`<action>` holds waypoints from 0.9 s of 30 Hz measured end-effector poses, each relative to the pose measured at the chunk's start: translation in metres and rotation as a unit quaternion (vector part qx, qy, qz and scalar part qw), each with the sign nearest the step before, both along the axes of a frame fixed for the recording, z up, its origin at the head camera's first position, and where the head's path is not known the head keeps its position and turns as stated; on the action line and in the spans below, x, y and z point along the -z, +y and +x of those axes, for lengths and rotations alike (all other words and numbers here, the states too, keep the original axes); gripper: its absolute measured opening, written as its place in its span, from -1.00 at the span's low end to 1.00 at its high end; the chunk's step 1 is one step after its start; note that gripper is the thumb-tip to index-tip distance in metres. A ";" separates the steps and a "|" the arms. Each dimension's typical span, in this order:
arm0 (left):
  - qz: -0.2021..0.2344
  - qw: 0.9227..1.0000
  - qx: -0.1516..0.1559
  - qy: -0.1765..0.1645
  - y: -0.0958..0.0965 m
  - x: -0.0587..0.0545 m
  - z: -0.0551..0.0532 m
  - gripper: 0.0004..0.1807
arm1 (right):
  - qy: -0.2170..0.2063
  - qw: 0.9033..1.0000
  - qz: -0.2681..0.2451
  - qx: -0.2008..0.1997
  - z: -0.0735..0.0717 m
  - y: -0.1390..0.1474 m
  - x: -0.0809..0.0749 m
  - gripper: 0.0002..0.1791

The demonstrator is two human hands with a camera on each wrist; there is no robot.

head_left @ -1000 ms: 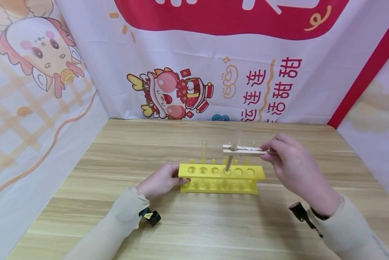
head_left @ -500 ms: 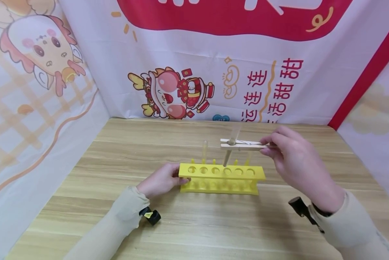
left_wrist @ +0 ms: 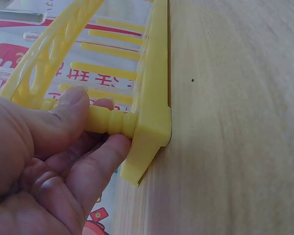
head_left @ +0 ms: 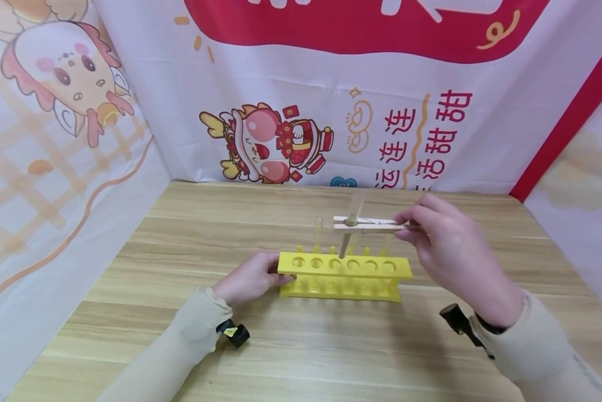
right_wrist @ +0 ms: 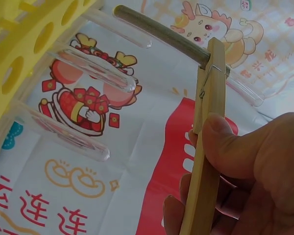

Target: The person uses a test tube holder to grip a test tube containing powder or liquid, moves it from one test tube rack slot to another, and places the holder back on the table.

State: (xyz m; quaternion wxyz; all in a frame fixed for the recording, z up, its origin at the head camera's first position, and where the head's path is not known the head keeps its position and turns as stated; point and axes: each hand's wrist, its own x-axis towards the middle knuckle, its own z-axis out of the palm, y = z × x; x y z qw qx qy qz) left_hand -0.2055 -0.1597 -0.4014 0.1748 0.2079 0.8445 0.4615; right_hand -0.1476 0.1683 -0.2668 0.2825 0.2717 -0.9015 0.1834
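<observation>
My left hand (head_left: 251, 277) holds the left end of a yellow test tube rack (head_left: 326, 273); in the left wrist view, thumb and fingers close round its end post (left_wrist: 99, 119). Between thumb and fingers of my right hand (head_left: 452, 251) is a wooden test tube clamp (head_left: 373, 228). Its jaws grip a clear test tube (head_left: 344, 245) with grey-brown contents in the lower part. The tube stands tilted, its bottom at the rack's third hole from the left. In the right wrist view the clamp (right_wrist: 206, 132) sits above the filled part of the tube (right_wrist: 161, 34).
Clear upturned test tubes (head_left: 318, 234) stand on pegs along the rack's back; several show in the right wrist view, one tube (right_wrist: 95, 71) near its middle. The wood-grain table (head_left: 301, 346) lies beneath. A printed cloth (head_left: 180, 111) hangs behind it.
The right hand has lifted the clamped tube out of the fourth hole and carried it left to the third. The left hand keeps its hold on the rack.
</observation>
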 end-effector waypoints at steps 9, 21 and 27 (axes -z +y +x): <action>-0.006 1.000 -0.004 0.002 0.000 0.000 0.000 -0.72 | -0.030 1.000 -0.007 0.001 -0.002 -0.006 0.006 -0.82; -0.002 1.000 -0.001 0.011 0.001 0.000 0.000 -0.72 | -0.053 0.999 -0.005 0.013 -0.007 -0.009 0.018 -0.82; -0.002 1.000 0.003 0.019 0.001 0.000 0.000 -0.73 | -0.026 1.000 -0.009 0.000 -0.010 -0.010 0.027 -0.85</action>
